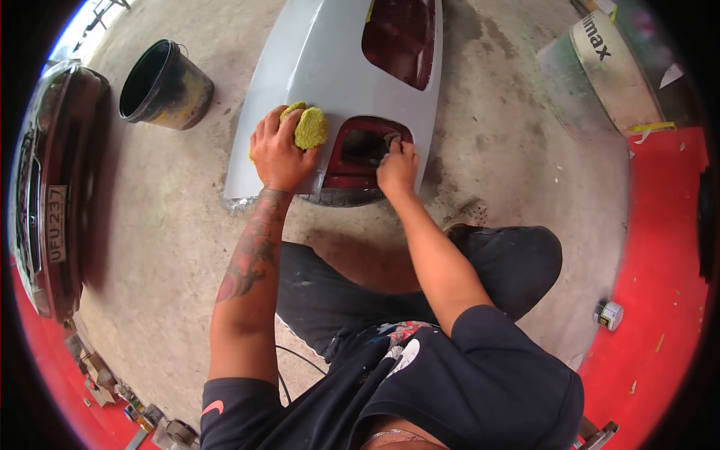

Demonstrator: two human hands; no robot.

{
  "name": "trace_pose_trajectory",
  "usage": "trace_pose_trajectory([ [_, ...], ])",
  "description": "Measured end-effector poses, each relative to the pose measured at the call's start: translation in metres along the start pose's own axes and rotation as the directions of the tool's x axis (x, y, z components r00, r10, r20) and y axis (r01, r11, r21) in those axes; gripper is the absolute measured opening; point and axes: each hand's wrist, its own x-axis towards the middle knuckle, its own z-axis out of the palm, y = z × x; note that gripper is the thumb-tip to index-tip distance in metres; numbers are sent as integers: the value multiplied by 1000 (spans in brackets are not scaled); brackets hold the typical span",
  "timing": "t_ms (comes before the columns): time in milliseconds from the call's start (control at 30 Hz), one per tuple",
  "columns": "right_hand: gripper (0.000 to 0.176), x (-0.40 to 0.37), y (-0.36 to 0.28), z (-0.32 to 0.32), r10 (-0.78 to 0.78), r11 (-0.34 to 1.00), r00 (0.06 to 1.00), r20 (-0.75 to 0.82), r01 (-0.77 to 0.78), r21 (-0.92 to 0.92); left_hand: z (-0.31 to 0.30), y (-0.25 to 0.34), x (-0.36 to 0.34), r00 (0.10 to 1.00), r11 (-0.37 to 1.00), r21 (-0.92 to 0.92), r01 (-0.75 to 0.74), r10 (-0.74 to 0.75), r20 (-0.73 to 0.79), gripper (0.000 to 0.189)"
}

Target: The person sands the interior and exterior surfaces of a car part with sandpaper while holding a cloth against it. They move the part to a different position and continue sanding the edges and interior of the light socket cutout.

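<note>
A grey primed car panel (pixel 330 75) with two dark red openings lies in front of me on a tyre (pixel 341 198). My left hand (pixel 281 154) is closed round a yellow-green sponge or cloth (pixel 310 129) and rests on the panel's lower left part. At the right edge of the lower opening (pixel 351 171) is my right hand (pixel 397 166), its fingers pinched together on a small, thin dark piece (pixel 392 139) that I cannot make out.
A black bucket (pixel 166 86) stands at the upper left. A dark red bumper with a number plate (pixel 57 223) is at the far left. At the upper right is a clear container (pixel 574 97); a small can (pixel 608 314) lies by the red floor strip (pixel 660 262).
</note>
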Motion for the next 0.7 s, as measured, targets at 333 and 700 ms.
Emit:
trace_pose_trajectory([
  [333, 38, 11, 5, -28, -66, 984, 989, 135, 87, -154, -2, 4, -1, 999, 998, -49, 50, -49, 6, 58],
  [700, 50, 13, -39, -51, 66, 942, 962, 264, 27, -335, -11, 8, 0, 999, 997, -72, 42, -43, -16, 46],
])
